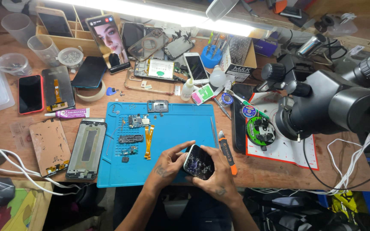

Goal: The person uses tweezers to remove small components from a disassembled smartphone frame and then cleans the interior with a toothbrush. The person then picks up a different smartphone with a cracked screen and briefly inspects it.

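- Head view: left hand (165, 164) and right hand (217, 177) together grip a cracked phone (198, 161), fingers curled round its edges.
- Cracked screen apparently still attached; small parts (134, 128) already lie on the blue mat (180, 124).

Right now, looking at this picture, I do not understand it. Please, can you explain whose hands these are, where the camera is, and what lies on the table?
The camera sits on a person's head and looks down at a wooden workbench. The left hand and right hand are that person's own. Together they hold a phone with a cracked screen. Under them lies a blue work mat with small phone parts and orange flat cables. To the left lie phone screens and a metal frame. On the right stands a black microscope.
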